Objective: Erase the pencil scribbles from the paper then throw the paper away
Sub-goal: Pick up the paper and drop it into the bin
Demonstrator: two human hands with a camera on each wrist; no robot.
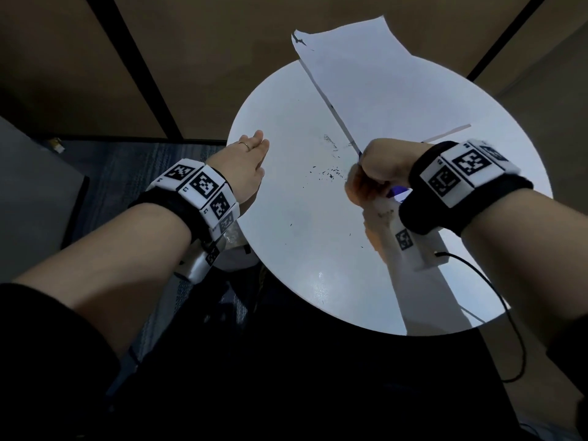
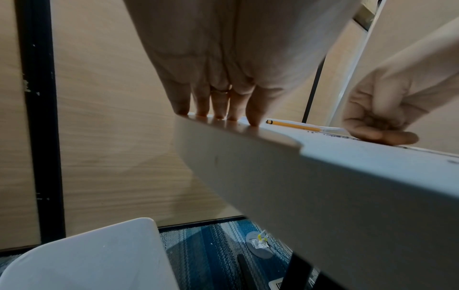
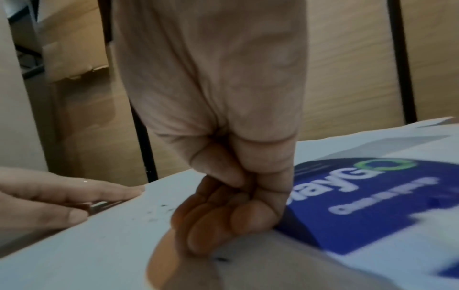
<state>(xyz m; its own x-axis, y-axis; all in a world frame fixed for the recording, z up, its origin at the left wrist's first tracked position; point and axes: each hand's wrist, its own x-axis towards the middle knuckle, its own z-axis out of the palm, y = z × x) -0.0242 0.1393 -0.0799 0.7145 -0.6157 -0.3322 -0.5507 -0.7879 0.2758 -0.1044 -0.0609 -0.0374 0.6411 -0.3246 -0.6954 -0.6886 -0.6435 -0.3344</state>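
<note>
A white sheet of paper point(image 1: 381, 90) with a blue printed patch point(image 3: 372, 196) stands tilted up off the round white table point(image 1: 286, 243), its far corner past the table's edge. My right hand point(image 1: 375, 167) is a fist at the sheet's near corner and grips it there; the right wrist view shows its curled fingers point(image 3: 216, 221) down on the tabletop. My left hand point(image 1: 251, 160) lies flat with straight fingers point(image 2: 218, 109) on the table's left rim and holds nothing. Dark eraser crumbs point(image 1: 327, 175) are scattered between the hands. No eraser shows.
A yellow pencil point(image 2: 293, 125) lies on the table beyond my right hand. A white rounded seat or bin point(image 2: 87, 255) stands low at the left over blue striped carpet. Wood-panel walls with black strips surround the table. A black cable point(image 1: 509, 313) trails from my right wrist.
</note>
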